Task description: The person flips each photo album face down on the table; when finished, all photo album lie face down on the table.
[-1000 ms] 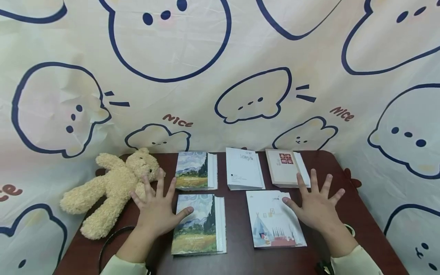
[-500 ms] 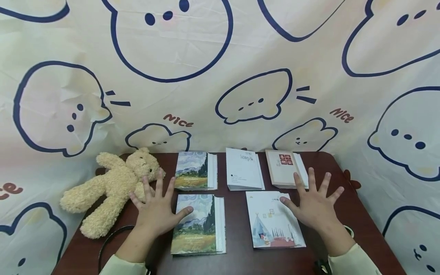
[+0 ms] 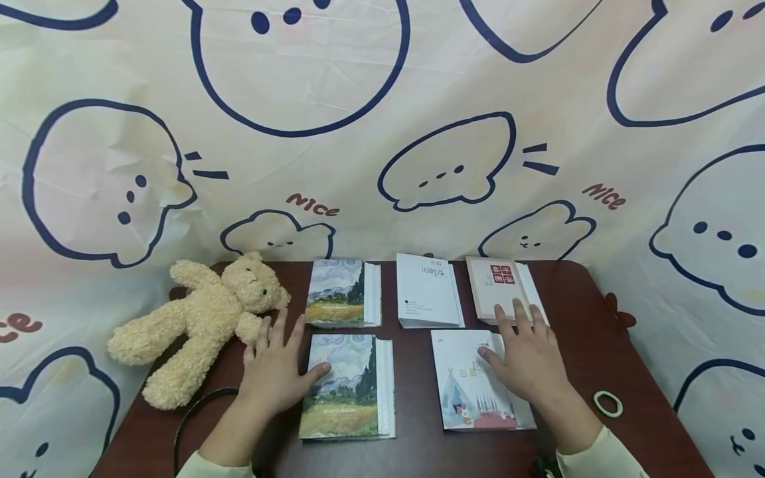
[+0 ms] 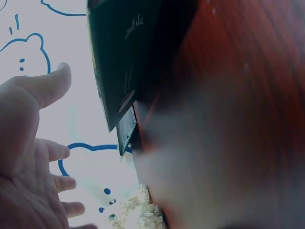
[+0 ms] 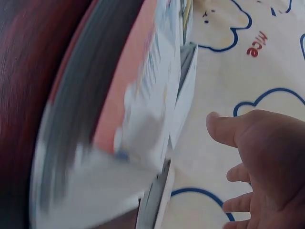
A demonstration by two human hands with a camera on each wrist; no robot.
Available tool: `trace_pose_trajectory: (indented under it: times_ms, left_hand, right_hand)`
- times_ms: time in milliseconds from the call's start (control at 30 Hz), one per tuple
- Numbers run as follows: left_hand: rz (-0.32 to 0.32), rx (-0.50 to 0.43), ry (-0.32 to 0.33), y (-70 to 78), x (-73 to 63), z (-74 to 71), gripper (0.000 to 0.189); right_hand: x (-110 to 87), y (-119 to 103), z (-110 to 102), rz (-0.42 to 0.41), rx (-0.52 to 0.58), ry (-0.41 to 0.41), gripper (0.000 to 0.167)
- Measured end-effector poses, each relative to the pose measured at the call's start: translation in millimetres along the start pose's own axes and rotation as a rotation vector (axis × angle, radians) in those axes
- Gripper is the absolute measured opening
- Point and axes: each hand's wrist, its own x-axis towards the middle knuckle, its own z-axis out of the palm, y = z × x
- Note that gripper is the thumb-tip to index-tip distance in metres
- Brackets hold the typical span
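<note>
Both hands hold nothing, fingers extended and apart from the albums. In the head view my left hand (image 3: 273, 375) is just left of the front photo album with a landscape painting (image 3: 337, 392), its thumb overlapping the cover. My right hand (image 3: 534, 362) overlaps the right side of a white album with a tent drawing (image 3: 463, 392). Along the back lie a matching landscape album (image 3: 335, 292), a white album with dark lettering (image 3: 424, 292) and a beige album with red squares (image 3: 493, 282). The right wrist view shows the tent album's (image 5: 147, 114) edge beside my hand.
A cream teddy bear (image 3: 206, 322) lies at the left of the dark wooden table (image 3: 412, 405). Near its leg curves a black cable (image 3: 191, 421). A pale green ring (image 3: 607, 403) rests right of my right forearm. A cartoon-print curtain (image 3: 352, 172) hangs behind the table.
My right hand has moved left and inward over the tent album, its fingers drawing closer together. The green ring now shows fully. My left hand has barely moved, its fingers slightly lower.
</note>
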Motion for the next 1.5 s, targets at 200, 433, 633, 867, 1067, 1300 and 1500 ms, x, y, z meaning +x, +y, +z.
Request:
trace_pose_trajectory:
  times_ms: [200, 433, 633, 867, 1067, 1300, 1500]
  left_hand:
    - [-0.011, -0.129, -0.040, -0.9, -4.5, 2.9, 0.099]
    - [-0.016, -0.227, -0.056, -0.5, -8.4, 3.0, 0.092]
    - [-0.042, -0.319, -0.086, -0.2, -11.5, 2.7, 0.088]
    - [-0.068, -0.415, -0.125, 0.7, -16.0, 5.1, 0.086]
    - [-0.104, -0.470, -0.149, 0.7, -17.7, 8.6, 0.087]
    - [-0.125, -0.552, -0.185, 0.2, -18.4, 12.7, 0.088]
    - [-0.159, -0.623, -0.218, -2.4, -19.2, 16.8, 0.093]
  right_hand:
    - [-2.0, -20, 5, -0.050, 0.048, -0.021, 0.090]
    - [-3.3, -36, 12, -0.075, 0.148, -0.009, 0.086]
    - [-3.9, -50, 15, -0.070, 0.260, -0.049, 0.080]
    - [-6.3, -70, 16, -0.081, 0.431, -0.103, 0.074]
    - [-9.0, -85, 19, -0.101, 0.526, -0.134, 0.068]
    - [-9.9, -97, 24, -0.159, 0.614, -0.183, 0.066]
    - [-10.8, -108, 29, -0.216, 0.651, -0.236, 0.065]
